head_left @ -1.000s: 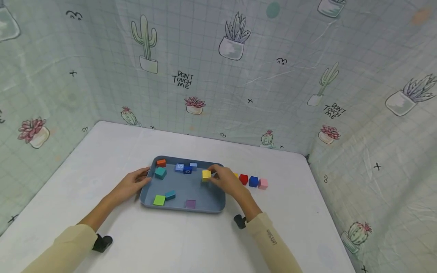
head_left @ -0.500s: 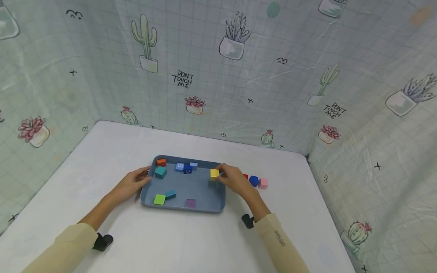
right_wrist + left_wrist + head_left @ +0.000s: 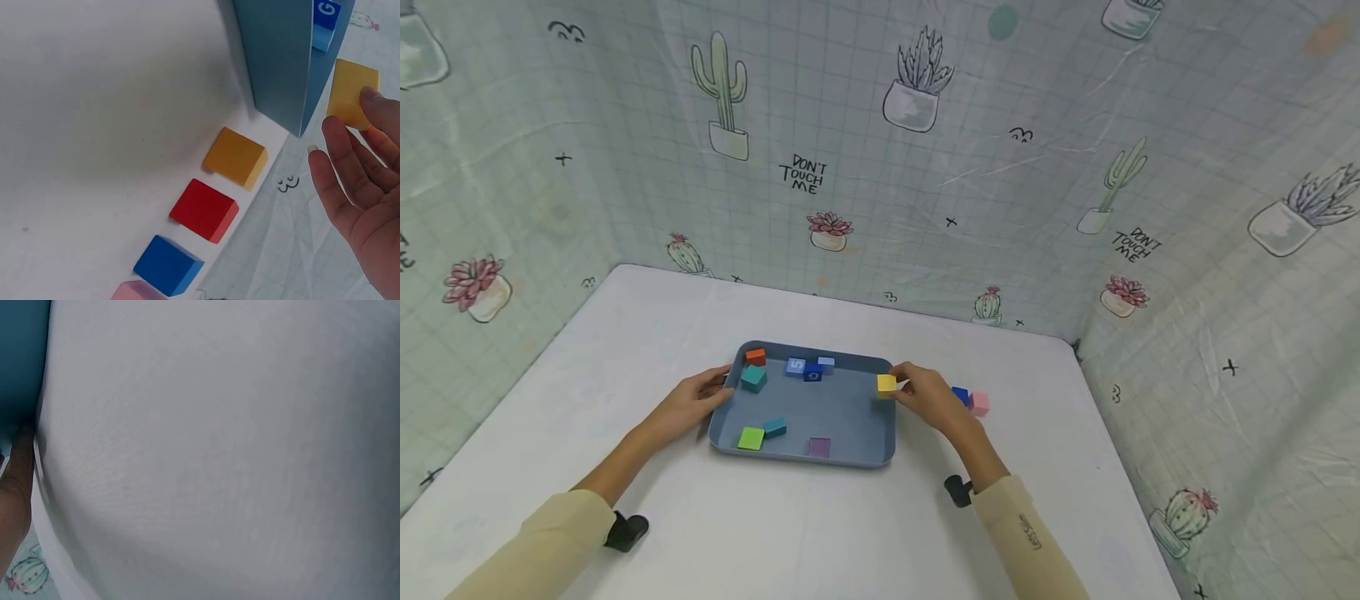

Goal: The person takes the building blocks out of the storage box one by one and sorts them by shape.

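The left hand (image 3: 692, 402) is gripping the left rim of a blue-grey tray (image 3: 850, 425), its thumb reaching the edge and its fingers lying along the outer side. The right hand (image 3: 928, 396) is pinching a yellow block (image 3: 887, 386) between thumb and fingers. This block is being held at the right end of the tray, close to the rim; I cannot tell how high it is sitting above the tray. Inside the tray, an orange block (image 3: 755, 357) and a teal block (image 3: 754, 379) are occupying the far left corner; a light blue block (image 3: 795, 367) bearing a 5, a dark blue block (image 3: 812, 373) and a pale blue block (image 3: 826, 363) are clustering near the far wall; a lime green block (image 3: 751, 438) and a blue-green block (image 3: 775, 427) are lying at the near left; a purple block (image 3: 820, 447) is lying by the near wall. Right of the tray, on the white table (image 3: 775, 533), a second yellow block (image 3: 234, 158), a red block (image 3: 205, 210), a blue block (image 3: 167, 265) and a pink block (image 3: 139, 292) are forming a row. A cloth (image 3: 880, 258) printed with potted cacti is hanging behind the table.
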### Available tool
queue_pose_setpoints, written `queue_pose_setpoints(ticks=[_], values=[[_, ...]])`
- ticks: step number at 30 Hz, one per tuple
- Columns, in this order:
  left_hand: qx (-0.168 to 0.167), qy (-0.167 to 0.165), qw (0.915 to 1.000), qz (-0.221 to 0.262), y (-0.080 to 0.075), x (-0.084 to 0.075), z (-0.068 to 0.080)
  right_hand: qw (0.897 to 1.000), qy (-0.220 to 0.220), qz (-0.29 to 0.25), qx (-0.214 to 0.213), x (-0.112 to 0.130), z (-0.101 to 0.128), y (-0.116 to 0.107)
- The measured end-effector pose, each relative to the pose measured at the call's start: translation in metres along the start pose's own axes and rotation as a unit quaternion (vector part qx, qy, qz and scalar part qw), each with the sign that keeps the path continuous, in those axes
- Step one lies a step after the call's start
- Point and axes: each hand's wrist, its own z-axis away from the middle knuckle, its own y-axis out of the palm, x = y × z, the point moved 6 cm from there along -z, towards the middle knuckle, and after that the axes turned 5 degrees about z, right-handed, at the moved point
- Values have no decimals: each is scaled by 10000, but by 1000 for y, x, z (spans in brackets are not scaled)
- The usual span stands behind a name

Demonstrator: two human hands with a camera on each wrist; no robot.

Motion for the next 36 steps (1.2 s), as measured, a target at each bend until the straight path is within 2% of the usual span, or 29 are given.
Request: queue_pose_setpoints(ticks=[7,15,22,36], values=[[-20,31,10000,54,0,2,2,9999,122,-112,-23,-12,6,-2],[-26,31,9999,127,2,7,3,9995,143,69,-260,-29,15,-9],[-50,42,9999,132,2,12,2,9990,197,-25,-400,-41,25,-16],[2,71,10000,-15,-2,4,-1,9976,502,-192,-430,-77,45,-16]])
